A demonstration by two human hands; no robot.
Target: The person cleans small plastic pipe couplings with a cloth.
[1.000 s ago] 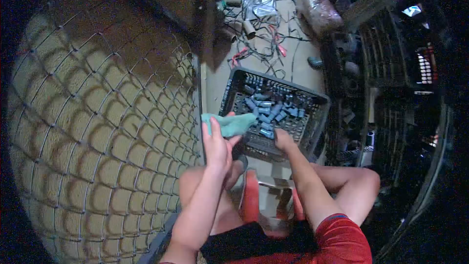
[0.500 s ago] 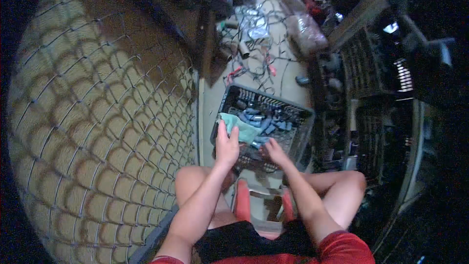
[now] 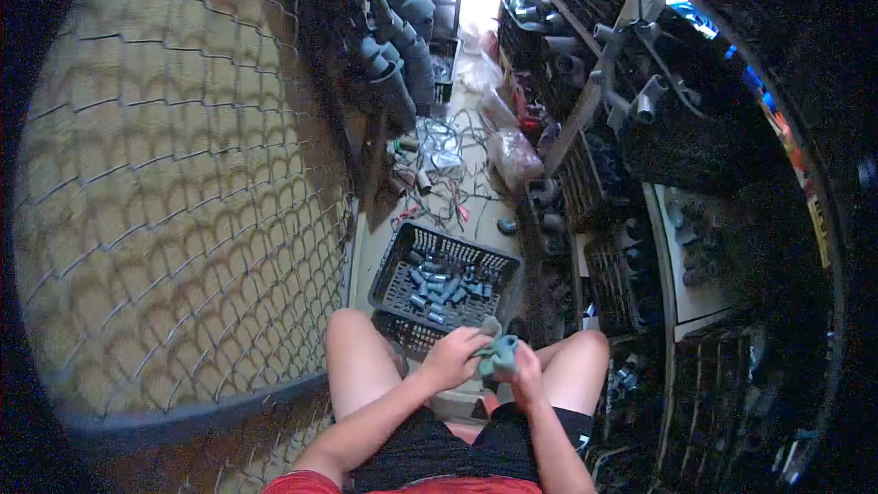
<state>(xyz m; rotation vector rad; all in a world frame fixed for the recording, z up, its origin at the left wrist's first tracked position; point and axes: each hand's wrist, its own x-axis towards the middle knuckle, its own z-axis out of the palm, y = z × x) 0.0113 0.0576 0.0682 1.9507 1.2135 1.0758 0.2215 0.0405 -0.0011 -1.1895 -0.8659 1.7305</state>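
Observation:
Just beyond my lap, both hands are close together over the near edge of a black plastic crate (image 3: 380, 286). My left hand (image 3: 448, 359) is closed on a green cloth (image 3: 491, 326), which bunches up around its fingers. My right hand (image 3: 528, 377) grips a blue-grey pipe fitting (image 3: 504, 357) from the right side, its round opening turned up. Cloth and fitting press against each other between the hands. In the crate lie several loose blue-grey pipe fittings (image 3: 448, 289), heaped toward the middle and right.
Wire mesh (image 3: 183, 220) runs along the left wall. On the right are shelves with black crates (image 3: 608, 265) of fittings. Past the crate, cords (image 3: 444, 142) and plastic bags (image 3: 514, 154) litter the aisle floor. Large grey pipes (image 3: 389, 82) stand at back left.
The view has tilted up. My right hand has come out of the crate and now holds a pipe fitting. My left hand has brought the cloth over to it, nearer my lap.

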